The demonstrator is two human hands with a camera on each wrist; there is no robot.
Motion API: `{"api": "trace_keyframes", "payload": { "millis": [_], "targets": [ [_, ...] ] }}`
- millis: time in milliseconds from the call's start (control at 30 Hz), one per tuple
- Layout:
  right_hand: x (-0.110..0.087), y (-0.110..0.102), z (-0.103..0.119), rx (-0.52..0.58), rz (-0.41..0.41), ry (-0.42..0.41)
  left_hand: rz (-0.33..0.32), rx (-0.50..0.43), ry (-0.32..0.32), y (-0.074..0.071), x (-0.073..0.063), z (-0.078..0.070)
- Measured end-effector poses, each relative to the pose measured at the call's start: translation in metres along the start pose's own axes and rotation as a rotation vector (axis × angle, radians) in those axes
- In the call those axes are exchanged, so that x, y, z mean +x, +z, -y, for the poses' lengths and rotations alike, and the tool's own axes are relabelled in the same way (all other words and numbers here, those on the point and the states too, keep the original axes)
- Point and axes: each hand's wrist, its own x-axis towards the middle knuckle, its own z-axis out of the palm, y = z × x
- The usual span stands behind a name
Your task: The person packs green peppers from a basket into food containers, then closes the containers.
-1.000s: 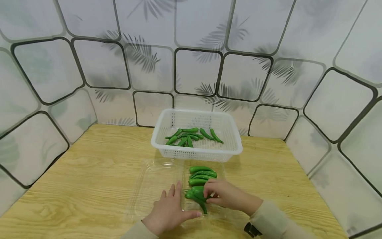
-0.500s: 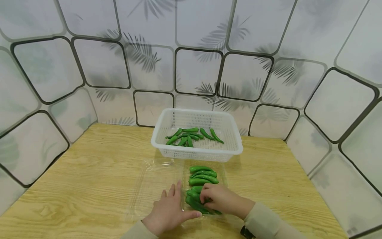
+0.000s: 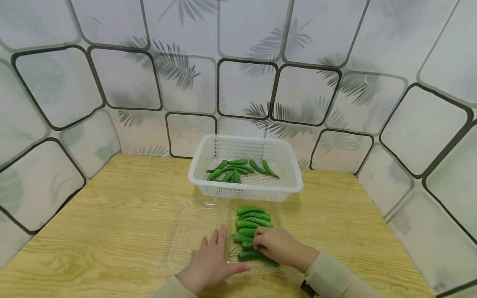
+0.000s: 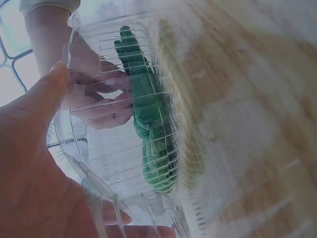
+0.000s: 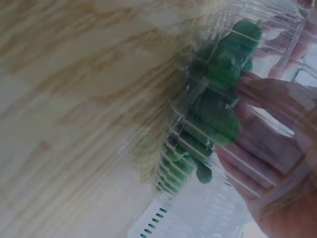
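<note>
Green chili peppers lie in a row in the right half of a clear plastic clamshell box, its lid spread out to the left. My right hand reaches over that half from the right, thumb and fingers pinching a green chili pepper near the front of the row. Just in front lies one more pepper, partly under the hand. My left hand rests spread on the box along its fold, thumb stretched along the front rim. Through the clear wall, the left wrist view shows the peppers bunched together.
Behind the box stands a white perforated plastic basket with several more green peppers in it. Everything sits on a wood-grain table. A patterned wall covering closes in the back and both sides.
Peppers at the front of the row, bunched and slanting earlier, now lie more nearly side by side. My right hand has shifted slightly among them; the left stays put.
</note>
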Motion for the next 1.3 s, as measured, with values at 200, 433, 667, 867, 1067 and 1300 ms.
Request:
{"api": "trace_keyframes", "payload": {
  "millis": [200, 433, 667, 867, 1067, 1300],
  "targets": [
    [0.0, -0.001, 0.001, -0.017, 0.019, 0.019, -0.012, 0.006, 0.009, 0.0, -0.001, 0.0],
    [0.004, -0.001, 0.002, -0.06, 0.053, 0.058, -0.017, 0.017, 0.008, 0.0, -0.001, 0.0],
    [0.006, 0.0, 0.004, -0.097, 0.021, 0.088, -0.012, 0.023, 0.011, -0.002, -0.002, -0.001],
    [0.006, 0.001, 0.004, -0.085, 0.016, 0.089, -0.007, 0.021, 0.01, -0.002, -0.002, -0.001],
    [0.005, -0.001, 0.003, -0.046, 0.028, 0.087, -0.006, 0.022, 0.013, -0.002, -0.002, -0.001],
    [0.003, -0.013, -0.007, 0.066, -0.138, 0.06, -0.025, 0.031, 0.023, -0.001, -0.003, -0.001]
  ]
}}
